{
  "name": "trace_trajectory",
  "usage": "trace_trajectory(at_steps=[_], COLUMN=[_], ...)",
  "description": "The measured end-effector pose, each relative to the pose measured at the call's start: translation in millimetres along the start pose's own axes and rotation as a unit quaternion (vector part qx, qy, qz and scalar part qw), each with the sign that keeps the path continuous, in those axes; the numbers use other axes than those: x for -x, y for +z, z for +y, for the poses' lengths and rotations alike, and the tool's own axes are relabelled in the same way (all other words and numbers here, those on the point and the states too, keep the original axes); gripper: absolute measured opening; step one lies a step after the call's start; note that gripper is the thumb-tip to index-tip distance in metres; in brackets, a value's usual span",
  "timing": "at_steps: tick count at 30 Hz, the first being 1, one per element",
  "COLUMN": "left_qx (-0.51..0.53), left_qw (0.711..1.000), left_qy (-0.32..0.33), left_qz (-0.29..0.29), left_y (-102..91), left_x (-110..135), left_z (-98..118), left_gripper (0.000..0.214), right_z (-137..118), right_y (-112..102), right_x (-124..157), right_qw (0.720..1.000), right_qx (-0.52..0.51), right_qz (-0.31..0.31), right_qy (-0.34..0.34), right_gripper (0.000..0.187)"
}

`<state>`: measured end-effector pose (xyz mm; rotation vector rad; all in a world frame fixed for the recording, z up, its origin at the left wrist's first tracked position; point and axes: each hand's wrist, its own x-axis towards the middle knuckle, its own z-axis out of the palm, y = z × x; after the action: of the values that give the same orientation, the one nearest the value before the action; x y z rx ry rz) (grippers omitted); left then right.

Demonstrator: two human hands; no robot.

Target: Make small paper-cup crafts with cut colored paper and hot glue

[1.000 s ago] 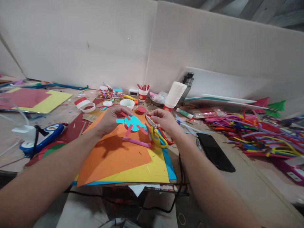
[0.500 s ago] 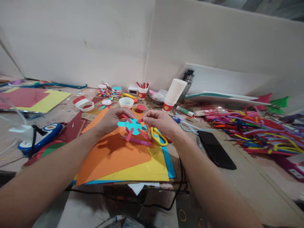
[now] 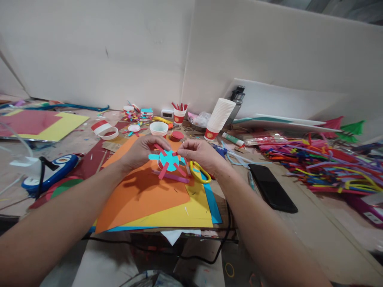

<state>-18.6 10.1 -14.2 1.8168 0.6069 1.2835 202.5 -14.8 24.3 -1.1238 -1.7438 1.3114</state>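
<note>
The left hand [image 3: 149,150] is clamped on the upper-left edge of a round turquoise paper disc with red paper strips [image 3: 169,162] spread over it like spokes. The right hand [image 3: 197,153] has its thumb and fingertips pinched together at the disc's upper-right side, at the end of a red strip. The disc is thus between the two hands, just beside the fingertips of each, its turquoise face turned toward the person and a turquoise tab sticking out under the left hand.

Below the hands, a slim purple stick-shaped object [image 3: 171,177] lies on a sheet of orange paper [image 3: 143,207], which overlaps a sheet of yellow paper [image 3: 197,217]; a blue sheet [image 3: 216,207] shows at the edge. The yellow loop handle of a pair of scissors [image 3: 201,175] is just on the near side of the right hand.

Beyond the left hand, a white paper cup [image 3: 159,128] stands on the worktop [image 3: 73,142]; a flat red round piece [image 3: 177,136] is beyond the gap between the hands. A leaning stack of white paper cups [image 3: 220,115] rises behind the right hand. Well to its right lies a black smartphone [image 3: 273,188].
</note>
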Motion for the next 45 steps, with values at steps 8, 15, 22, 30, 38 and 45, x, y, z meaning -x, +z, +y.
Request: trace_trajectory(at_steps=[8, 15, 22, 30, 38, 45], left_qx=[0.004, -0.002, -0.009, -0.016, 0.025, 0.154], left_qw=[1.000, 1.000, 1.000, 0.998, 0.994, 0.966], left_qy=[-0.006, -0.002, -0.013, -0.055, -0.097, -0.162], left_qz=[-0.013, -0.025, -0.023, -0.009, 0.046, 0.128], left_y=[-0.2, 0.6, 4.0, 7.3, 7.6, 10.2], left_x=[-0.6, 0.3, -0.1, 0.7, 0.7, -5.2], left_z=[1.2, 2.0, 7.0, 12.7, 12.9, -2.9], left_gripper=[0.018, 0.017, 0.019, 0.016, 0.025, 0.030], right_z=[-2.3, -3.7, 8.5, 0.6, 7.5, 11.7], right_y=[2.8, 4.8, 5.9, 11.7, 6.1, 2.6], right_x=[1.5, 1.5, -4.3, -2.6, -6.1, -10.5], right_qw=[0.999, 0.999, 0.999, 0.997, 0.989, 0.969], right_qx=[0.030, 0.044, 0.040, 0.062, -0.074, -0.163], right_qz=[-0.005, 0.007, -0.001, 0.052, 0.105, 0.185], right_qy=[0.018, -0.010, -0.021, -0.013, -0.074, -0.032], right_gripper=[0.027, 0.024, 0.024, 0.024, 0.028, 0.033])
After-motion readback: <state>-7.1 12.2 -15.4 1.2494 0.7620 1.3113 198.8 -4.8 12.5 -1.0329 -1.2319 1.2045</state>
